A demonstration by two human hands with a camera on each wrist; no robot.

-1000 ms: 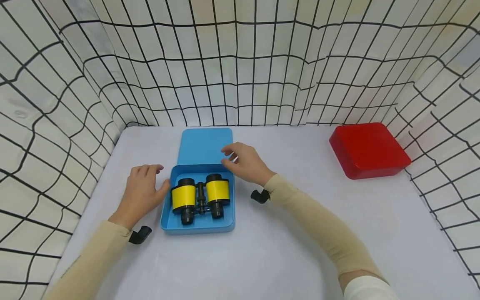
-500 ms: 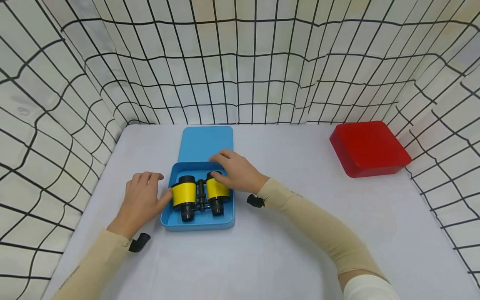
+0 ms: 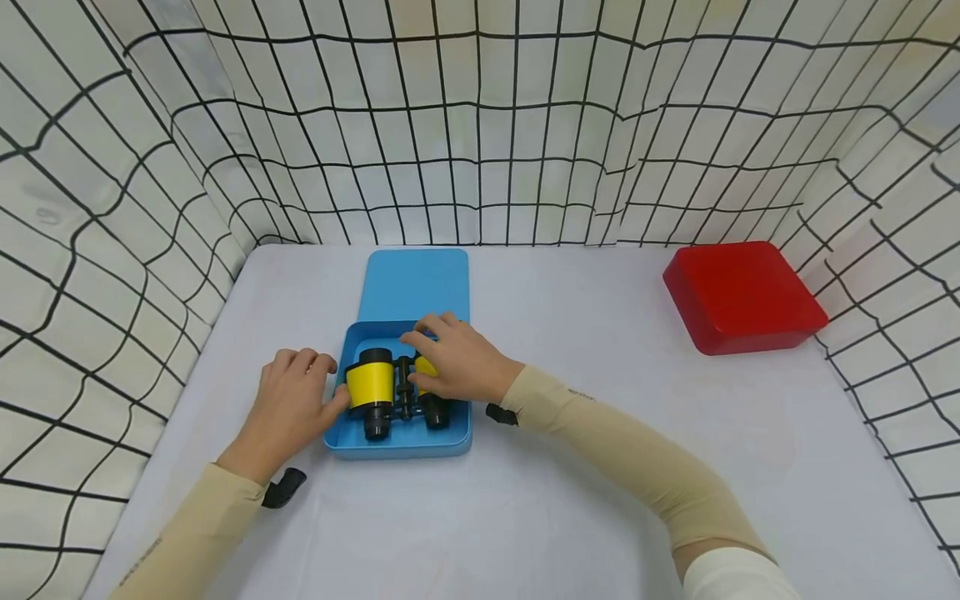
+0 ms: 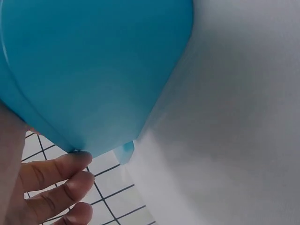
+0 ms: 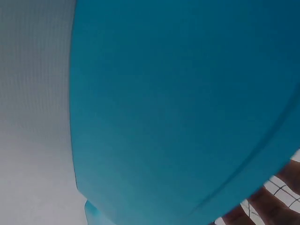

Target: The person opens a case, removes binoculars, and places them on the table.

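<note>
Binoculars [image 3: 370, 387] in case [image 3: 397, 451], lid [image 3: 415, 283] behind it, box [image 3: 745, 292] well to the right

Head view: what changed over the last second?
The right hand moved down and left in frame, now over the right side of the binoculars; grip unclear. The left hand slid slightly down. Unchanged: binoculars in the blue box, open lid, red box.

left hand [image 3: 287, 408]: thumb spread | right hand [image 3: 463, 361]: fingers bent
</note>
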